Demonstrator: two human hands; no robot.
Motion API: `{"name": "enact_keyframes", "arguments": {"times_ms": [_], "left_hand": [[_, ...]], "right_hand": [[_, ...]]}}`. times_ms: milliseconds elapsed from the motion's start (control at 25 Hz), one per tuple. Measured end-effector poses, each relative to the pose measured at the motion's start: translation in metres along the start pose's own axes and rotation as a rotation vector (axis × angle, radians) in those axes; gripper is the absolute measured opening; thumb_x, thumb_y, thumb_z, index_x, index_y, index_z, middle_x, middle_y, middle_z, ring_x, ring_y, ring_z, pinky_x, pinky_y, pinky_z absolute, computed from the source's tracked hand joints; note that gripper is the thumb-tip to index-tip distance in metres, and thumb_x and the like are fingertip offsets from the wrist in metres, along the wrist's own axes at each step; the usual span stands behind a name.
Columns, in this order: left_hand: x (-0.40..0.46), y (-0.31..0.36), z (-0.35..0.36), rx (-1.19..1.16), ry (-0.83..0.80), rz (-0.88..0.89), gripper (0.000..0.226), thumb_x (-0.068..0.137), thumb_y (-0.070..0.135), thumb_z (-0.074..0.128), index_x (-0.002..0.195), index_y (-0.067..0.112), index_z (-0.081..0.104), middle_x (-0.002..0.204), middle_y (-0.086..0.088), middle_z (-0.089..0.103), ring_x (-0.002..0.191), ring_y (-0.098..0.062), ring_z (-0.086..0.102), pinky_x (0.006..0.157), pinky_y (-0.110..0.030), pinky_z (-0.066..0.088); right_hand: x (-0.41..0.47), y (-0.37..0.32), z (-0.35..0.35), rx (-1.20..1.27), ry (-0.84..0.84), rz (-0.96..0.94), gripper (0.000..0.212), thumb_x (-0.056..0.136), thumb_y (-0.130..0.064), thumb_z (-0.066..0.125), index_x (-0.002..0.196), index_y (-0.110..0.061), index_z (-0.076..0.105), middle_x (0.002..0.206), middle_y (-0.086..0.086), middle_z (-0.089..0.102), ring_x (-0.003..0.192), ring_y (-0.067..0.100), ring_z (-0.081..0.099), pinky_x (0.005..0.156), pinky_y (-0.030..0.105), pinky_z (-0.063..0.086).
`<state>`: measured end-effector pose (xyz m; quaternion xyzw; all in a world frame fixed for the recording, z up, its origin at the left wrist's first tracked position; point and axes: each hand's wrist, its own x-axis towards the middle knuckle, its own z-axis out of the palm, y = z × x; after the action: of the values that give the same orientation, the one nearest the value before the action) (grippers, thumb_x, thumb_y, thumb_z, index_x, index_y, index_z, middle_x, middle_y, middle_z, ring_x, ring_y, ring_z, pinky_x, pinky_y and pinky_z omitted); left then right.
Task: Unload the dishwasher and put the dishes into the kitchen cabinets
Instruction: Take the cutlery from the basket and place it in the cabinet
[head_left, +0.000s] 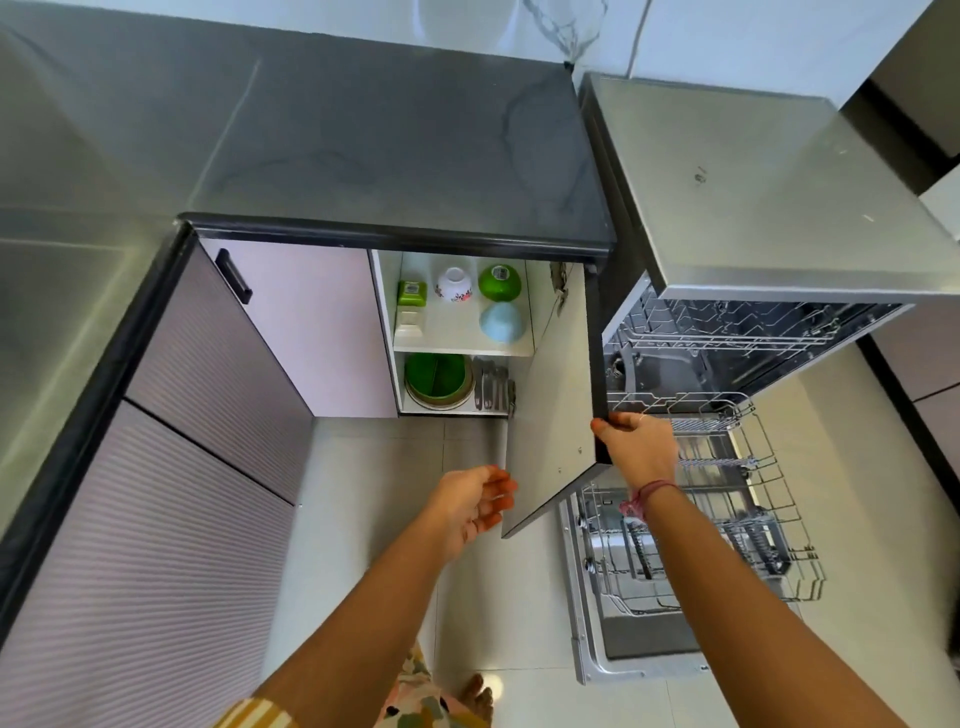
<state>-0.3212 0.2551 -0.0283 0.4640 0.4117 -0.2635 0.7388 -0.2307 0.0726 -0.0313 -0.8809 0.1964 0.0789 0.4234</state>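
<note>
The lower cabinet stands open, and my right hand (638, 441) grips the outer edge of its white door (558, 395). My left hand (475, 506) hovers open and empty beside the door's lower edge. On the upper shelf (457, 340) sit a green box (411, 293), a white floral bowl (453, 285), a green bowl (498, 282) and a pale blue bowl (501, 322), all bowls upside down. Below are green plates (436, 379) and cutlery (492, 389). The dishwasher (753, 218) is open at the right, its lower rack (727, 519) pulled out over the lowered door and looking empty.
A dark grey countertop (395, 156) runs above the cabinet. A closed pale door with a black handle (234, 283) is left of the open compartment. Ribbed cabinet fronts (156, 519) line the left side. Pale floor tiles (374, 519) lie below, with my bare foot (478, 696) on them.
</note>
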Motion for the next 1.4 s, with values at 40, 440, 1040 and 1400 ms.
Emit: {"name": "enact_keyframes", "arguments": {"times_ms": [40,440,1040,1400], "left_hand": [[0.001,0.006,0.000,0.035,-0.056,-0.060,0.033,0.098,0.032,0.047,0.112,0.006,0.061,0.095,-0.006,0.071,0.084,-0.018,0.066,0.074,-0.028,0.050],[0.029,0.133,-0.074,-0.661,0.012,0.003,0.069,0.078,0.043,0.073,0.118,-0.010,0.053,0.115,-0.024,0.063,0.104,-0.033,0.064,0.091,-0.039,0.053],[0.100,0.299,-0.098,-0.812,0.052,0.155,0.062,0.075,0.041,0.078,0.118,0.004,0.053,0.107,-0.015,0.062,0.102,-0.030,0.063,0.093,-0.040,0.053],[0.127,0.309,-0.092,-0.693,0.191,0.254,0.032,0.082,0.030,0.074,0.089,0.010,0.049,0.093,-0.010,0.062,0.083,-0.020,0.064,0.088,-0.036,0.054]], "right_hand": [[-0.001,-0.006,0.009,0.114,-0.055,0.071,0.021,0.078,-0.018,0.076,0.097,-0.008,0.071,0.094,0.012,0.073,0.081,0.024,0.069,0.080,0.041,0.058],[-0.006,-0.125,0.159,0.635,-0.226,0.332,0.028,0.085,-0.014,0.071,0.106,0.004,0.067,0.090,0.012,0.071,0.081,0.025,0.069,0.080,0.038,0.058],[0.070,-0.271,0.237,0.828,-0.175,0.459,0.041,0.077,-0.042,0.075,0.095,-0.007,0.064,0.089,0.008,0.065,0.082,0.022,0.063,0.087,0.046,0.056],[0.094,-0.279,0.239,1.363,-0.331,0.619,0.025,0.083,-0.009,0.068,0.107,-0.002,0.062,0.105,0.016,0.066,0.103,0.029,0.065,0.094,0.039,0.052]]}}
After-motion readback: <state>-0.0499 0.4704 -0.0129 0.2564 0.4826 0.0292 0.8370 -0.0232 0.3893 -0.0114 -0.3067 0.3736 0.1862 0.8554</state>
